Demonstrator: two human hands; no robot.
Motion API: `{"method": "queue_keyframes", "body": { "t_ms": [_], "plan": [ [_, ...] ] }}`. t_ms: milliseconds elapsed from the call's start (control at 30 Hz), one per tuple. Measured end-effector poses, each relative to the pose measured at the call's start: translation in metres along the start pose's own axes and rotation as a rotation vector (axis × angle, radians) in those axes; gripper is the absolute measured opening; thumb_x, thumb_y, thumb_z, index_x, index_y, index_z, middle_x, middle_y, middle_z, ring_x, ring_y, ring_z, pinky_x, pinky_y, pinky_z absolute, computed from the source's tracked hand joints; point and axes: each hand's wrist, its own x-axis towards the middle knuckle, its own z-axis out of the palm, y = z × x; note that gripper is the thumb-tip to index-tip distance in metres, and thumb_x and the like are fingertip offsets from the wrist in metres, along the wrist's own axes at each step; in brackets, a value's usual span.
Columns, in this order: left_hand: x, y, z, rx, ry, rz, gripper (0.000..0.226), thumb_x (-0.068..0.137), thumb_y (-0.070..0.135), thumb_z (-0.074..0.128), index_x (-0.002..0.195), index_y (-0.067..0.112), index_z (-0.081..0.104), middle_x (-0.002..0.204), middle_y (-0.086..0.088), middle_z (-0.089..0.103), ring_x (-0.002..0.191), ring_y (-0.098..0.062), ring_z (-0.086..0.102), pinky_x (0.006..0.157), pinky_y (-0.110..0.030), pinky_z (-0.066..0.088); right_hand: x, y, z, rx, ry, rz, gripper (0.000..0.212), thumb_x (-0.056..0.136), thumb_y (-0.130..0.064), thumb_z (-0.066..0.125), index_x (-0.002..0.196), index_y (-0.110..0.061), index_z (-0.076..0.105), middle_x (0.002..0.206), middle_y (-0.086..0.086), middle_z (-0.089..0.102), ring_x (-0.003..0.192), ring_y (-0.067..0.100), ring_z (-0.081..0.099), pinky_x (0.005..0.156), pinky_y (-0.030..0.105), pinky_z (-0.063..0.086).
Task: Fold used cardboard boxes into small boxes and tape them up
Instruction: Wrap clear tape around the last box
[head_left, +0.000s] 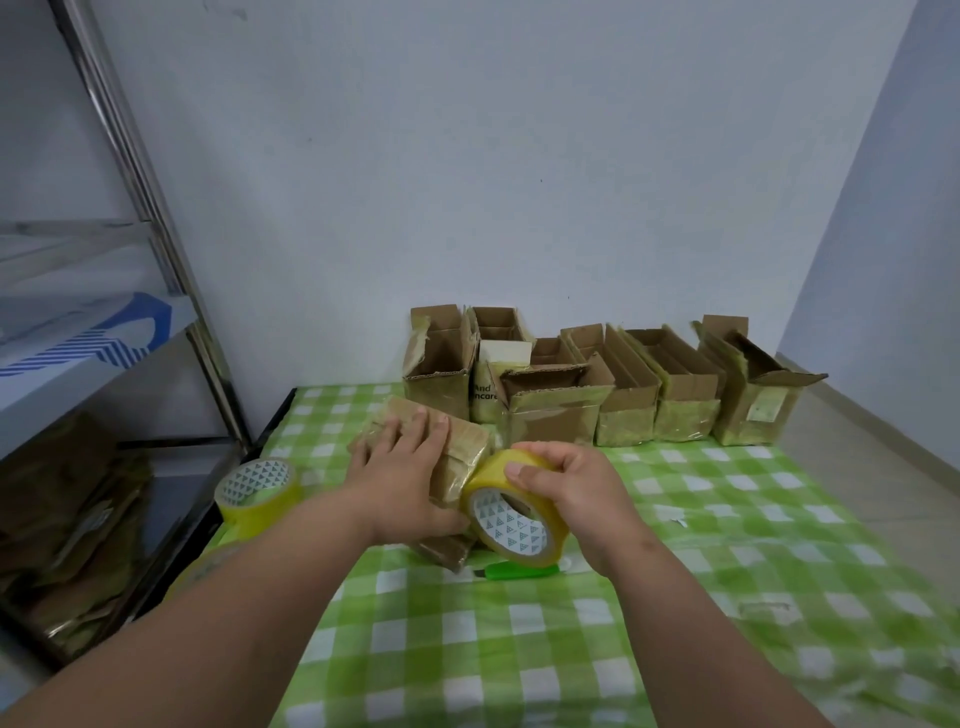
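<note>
A small brown cardboard box (467, 452), wrapped in glossy tape, lies on the green checked cloth (467, 649). My left hand (405, 478) lies flat on top of it, fingers spread and straight, thumb along its near side. My right hand (566, 488) grips a yellow roll of tape (511, 525) from above, held on edge against the box's right end. A second yellow tape roll (257, 488) stands to the left on the cloth's edge.
A row of several open taped boxes (597, 395) stands against the back wall. A green cutter (519, 571) lies just below the held roll. A metal shelf (104, 364) with flattened cardboard (67, 530) is at the left.
</note>
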Motion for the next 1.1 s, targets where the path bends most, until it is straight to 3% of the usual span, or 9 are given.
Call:
{"method": "queue_keyframes", "body": {
  "t_ms": [100,233,400,500,600,767,833,933,1100],
  "plan": [
    [0.0,0.001,0.001,-0.012,0.079,-0.01,0.114,0.077,0.07,0.062,0.156,0.032,-0.011,0.163,0.006,-0.017,0.151,-0.027,-0.012,0.121,-0.051,-0.003,0.0,0.001,0.001,0.003,0.032,0.008,0.019,0.088,-0.019,0.072,0.107,-0.018,0.074,0.093,0.005,0.076,0.082,0.021,0.073,0.063,0.026,0.054],
    [-0.007,0.003,-0.009,-0.049,0.144,0.056,0.105,0.079,0.061,0.066,0.158,0.028,0.005,0.159,0.007,0.005,0.147,-0.027,0.002,0.122,-0.046,0.005,-0.003,0.001,0.0,0.038,0.044,0.013,0.016,0.091,-0.017,0.066,0.105,-0.017,0.075,0.092,0.006,0.076,0.086,0.024,0.072,0.069,0.031,0.055],
    [-0.017,0.001,-0.024,-0.073,0.08,0.149,0.086,0.088,0.045,0.065,0.157,0.028,0.016,0.164,0.001,0.01,0.151,-0.021,0.006,0.123,-0.04,0.008,-0.009,-0.004,0.002,0.072,0.058,0.048,0.019,0.089,-0.012,0.062,0.099,-0.021,0.077,0.099,0.008,0.074,0.1,0.029,0.067,0.091,0.044,0.054],
    [-0.025,-0.002,-0.032,-0.159,0.011,0.171,0.081,0.09,0.035,0.067,0.156,0.03,0.019,0.165,0.003,0.008,0.152,-0.017,0.0,0.123,-0.041,0.004,-0.018,-0.008,0.004,0.142,0.032,0.043,0.019,0.082,-0.015,0.066,0.096,-0.02,0.078,0.1,0.012,0.074,0.101,0.034,0.066,0.088,0.046,0.054],
    [-0.035,-0.007,-0.039,-0.252,-0.046,0.188,0.082,0.088,0.024,0.07,0.155,0.033,0.023,0.164,0.008,0.007,0.151,-0.013,0.002,0.123,-0.035,0.006,-0.033,-0.011,0.005,0.2,-0.046,0.006,0.018,0.088,-0.012,0.066,0.102,-0.016,0.076,0.098,0.013,0.075,0.097,0.033,0.069,0.087,0.047,0.056],
    [-0.043,-0.012,-0.025,-0.243,0.025,0.16,0.077,0.086,0.012,0.069,0.152,0.032,0.033,0.153,0.005,0.016,0.144,-0.016,0.022,0.114,-0.019,0.021,-0.057,0.0,0.024,0.182,-0.149,-0.025,0.052,0.074,-0.03,0.074,0.123,-0.015,0.067,0.11,0.005,0.074,0.107,0.025,0.068,0.101,0.047,0.05],
    [-0.048,-0.012,-0.018,-0.146,0.073,0.168,0.074,0.091,0.013,0.063,0.153,0.034,0.029,0.152,0.006,0.02,0.142,-0.015,0.026,0.113,-0.017,0.02,-0.064,0.005,0.031,0.187,-0.145,-0.022,0.052,0.079,-0.024,0.077,0.129,-0.016,0.062,0.113,0.001,0.073,0.107,0.018,0.068,0.098,0.038,0.052],
    [-0.054,-0.009,-0.015,-0.087,0.061,0.152,0.072,0.095,0.011,0.053,0.156,0.034,0.02,0.162,0.009,0.013,0.147,-0.016,0.021,0.118,-0.025,0.021,-0.074,0.009,0.034,0.17,-0.128,-0.019,0.039,0.089,-0.014,0.07,0.126,-0.021,0.061,0.106,0.002,0.074,0.097,0.016,0.071,0.078,0.023,0.055],
    [-0.056,-0.004,-0.02,-0.244,-0.029,0.092,0.052,0.104,0.018,0.035,0.154,0.025,0.028,0.163,0.007,0.015,0.15,-0.014,0.016,0.118,-0.025,0.012,-0.086,0.017,0.036,0.058,-0.139,0.009,0.038,0.092,-0.009,0.064,0.126,-0.027,0.062,0.091,-0.004,0.072,0.086,0.008,0.068,0.069,0.018,0.051]
  ]
}}
